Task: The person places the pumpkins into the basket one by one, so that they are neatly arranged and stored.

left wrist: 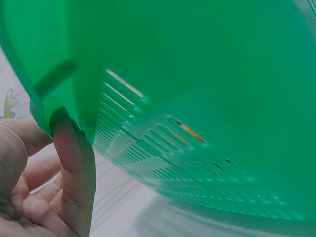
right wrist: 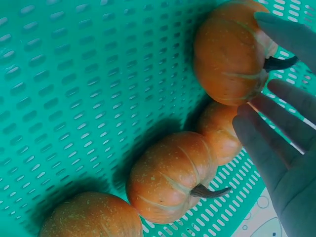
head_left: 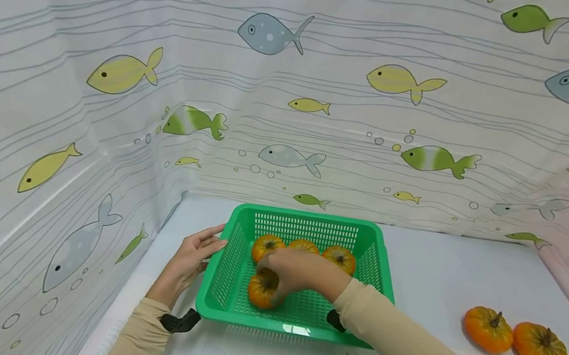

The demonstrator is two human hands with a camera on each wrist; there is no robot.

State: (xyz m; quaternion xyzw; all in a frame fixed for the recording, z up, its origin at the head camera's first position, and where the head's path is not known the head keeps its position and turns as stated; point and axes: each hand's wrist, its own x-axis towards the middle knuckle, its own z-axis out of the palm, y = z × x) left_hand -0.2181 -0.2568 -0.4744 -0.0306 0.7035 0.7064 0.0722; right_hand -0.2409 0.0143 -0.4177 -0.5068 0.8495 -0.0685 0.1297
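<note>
A green plastic basket (head_left: 289, 326) with slotted walls stands on the table. My left hand (head_left: 189, 258) grips its left rim, and the left wrist view shows the fingers (left wrist: 74, 163) bent at the edge. Several small orange pumpkins lie inside, among them a back-left pumpkin (head_left: 266, 244) and a back-right pumpkin (head_left: 340, 259). My right hand (head_left: 294, 271) is inside the basket over the nearest pumpkin (head_left: 259, 291). In the right wrist view its fingers (right wrist: 276, 143) are spread and fairly straight beside that pumpkin (right wrist: 229, 54), its dark stem showing between thumb and fingers.
Two more orange pumpkins, a left one (head_left: 487, 329) and a right one (head_left: 540, 347), sit side by side on the white table (head_left: 436, 276) right of the basket. A fish-patterned sheet (head_left: 340, 180) hangs behind and along both sides.
</note>
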